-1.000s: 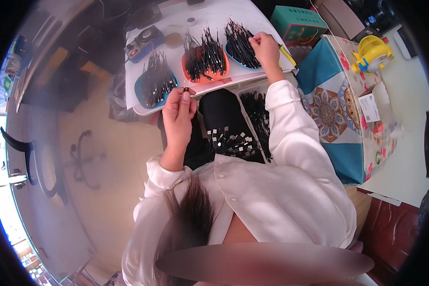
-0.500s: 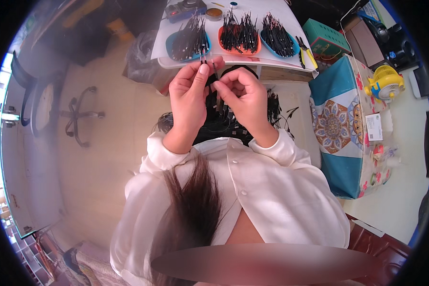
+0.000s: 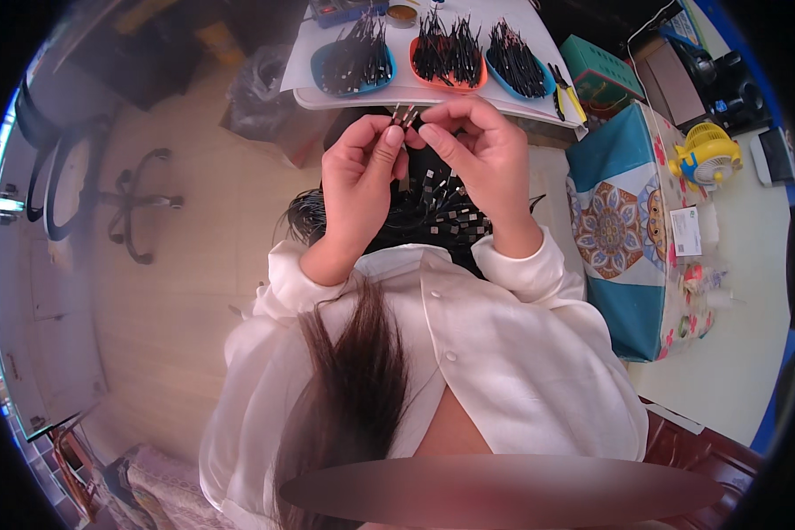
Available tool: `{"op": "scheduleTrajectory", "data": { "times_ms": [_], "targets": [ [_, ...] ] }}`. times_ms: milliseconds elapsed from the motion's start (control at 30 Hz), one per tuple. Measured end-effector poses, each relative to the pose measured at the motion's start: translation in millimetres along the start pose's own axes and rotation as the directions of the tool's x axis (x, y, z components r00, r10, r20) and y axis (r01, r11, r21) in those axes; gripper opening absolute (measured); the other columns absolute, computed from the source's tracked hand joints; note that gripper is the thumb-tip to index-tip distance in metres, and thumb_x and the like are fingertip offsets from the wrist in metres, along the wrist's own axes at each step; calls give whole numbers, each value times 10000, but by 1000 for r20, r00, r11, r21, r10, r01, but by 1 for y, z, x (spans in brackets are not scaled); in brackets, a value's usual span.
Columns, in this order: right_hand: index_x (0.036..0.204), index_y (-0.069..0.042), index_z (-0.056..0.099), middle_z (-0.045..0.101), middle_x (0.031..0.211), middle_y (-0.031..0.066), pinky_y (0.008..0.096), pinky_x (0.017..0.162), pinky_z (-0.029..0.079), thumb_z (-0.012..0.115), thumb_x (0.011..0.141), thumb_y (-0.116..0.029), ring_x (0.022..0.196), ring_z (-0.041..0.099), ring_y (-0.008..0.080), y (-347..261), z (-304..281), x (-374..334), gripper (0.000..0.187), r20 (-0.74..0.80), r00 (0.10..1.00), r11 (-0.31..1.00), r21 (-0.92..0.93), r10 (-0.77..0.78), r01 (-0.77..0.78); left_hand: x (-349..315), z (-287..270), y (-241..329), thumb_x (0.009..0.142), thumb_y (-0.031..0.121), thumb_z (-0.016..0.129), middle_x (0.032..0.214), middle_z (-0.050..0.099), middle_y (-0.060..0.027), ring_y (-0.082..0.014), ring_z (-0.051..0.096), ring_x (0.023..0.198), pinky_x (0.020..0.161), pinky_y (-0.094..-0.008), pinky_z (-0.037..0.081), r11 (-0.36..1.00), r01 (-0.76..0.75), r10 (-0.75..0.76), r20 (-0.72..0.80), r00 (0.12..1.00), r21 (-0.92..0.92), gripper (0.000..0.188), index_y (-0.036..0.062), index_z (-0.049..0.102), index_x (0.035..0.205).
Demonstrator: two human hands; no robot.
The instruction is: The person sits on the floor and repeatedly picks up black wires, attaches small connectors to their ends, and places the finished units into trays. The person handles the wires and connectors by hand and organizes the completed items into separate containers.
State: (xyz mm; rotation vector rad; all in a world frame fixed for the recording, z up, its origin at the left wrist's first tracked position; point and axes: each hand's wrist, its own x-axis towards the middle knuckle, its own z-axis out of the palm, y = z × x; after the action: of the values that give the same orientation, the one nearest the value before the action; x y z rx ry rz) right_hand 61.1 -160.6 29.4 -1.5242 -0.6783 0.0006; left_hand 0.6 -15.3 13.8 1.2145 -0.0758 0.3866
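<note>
My left hand [image 3: 360, 172] is closed, its thumb pressed on the fingers around a few thin black cables [image 3: 403, 117], whose bare, light-coloured ends stick up. Thumb and forefinger of my right hand [image 3: 484, 159] come together at the right side of these ends, pinching one of the cables. Below both hands, a heap of black cables [image 3: 450, 208] with metal plugs lies across my lap. Ahead, on a white table, stand a blue tray [image 3: 389, 85], an orange tray [image 3: 450, 87] and a second blue tray [image 3: 549, 84], each filled with short black cables.
Yellow-handled pliers [image 3: 572, 95] lie at the table's right edge, near a green box [image 3: 602, 75]. At right, a patterned cloth [image 3: 614, 212] hangs beside a yellow fan [image 3: 709, 155] and a small white box [image 3: 685, 231]. A wheeled chair base [image 3: 132, 201] stands on the left floor.
My right hand has moved slightly right and up, its fingers now at the cable ends. The cable ends fan out more. The view has shifted slightly, showing more plugs in my lap.
</note>
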Motion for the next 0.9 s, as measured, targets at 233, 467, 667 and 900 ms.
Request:
{"op": "scheduleTrajectory", "data": {
  "times_ms": [233,467,667,900],
  "targets": [
    [978,31,625,660,904,50,210,692,516,682,884,-32,780,631,90,1,2,8,127,16,1000,998,-55,13,-12,0,1,-2,998,109,529,791,628,-12,-29,444,605,527,-164,350,999,22,-23,25,999,44,154,-14,620,1006],
    [936,11,627,638,880,15,170,621,449,687,878,-33,719,566,36,10,12,4,94,-79,996,997,68,47,-41,3,0,-13,1005,128,526,712,539,33,-13,430,615,523,-173,353,997,25,-21,-56,998,79,159,-6,607,978],
    [850,-23,635,592,816,44,194,481,374,729,777,20,593,504,65,11,25,3,126,-43,820,708,-531,-571,465,3,-1,-18,1007,144,528,698,519,47,-12,417,601,512,-172,339,998,45,-43,-43,998,42,170,-5,597,963],
    [934,9,656,639,835,5,192,639,455,707,879,-87,702,556,51,8,-1,16,122,-23,999,986,162,46,-42,1,-5,-14,1003,145,538,741,539,41,-2,417,610,511,-157,293,997,81,-81,0,997,17,158,1,603,994]
  ]
}}
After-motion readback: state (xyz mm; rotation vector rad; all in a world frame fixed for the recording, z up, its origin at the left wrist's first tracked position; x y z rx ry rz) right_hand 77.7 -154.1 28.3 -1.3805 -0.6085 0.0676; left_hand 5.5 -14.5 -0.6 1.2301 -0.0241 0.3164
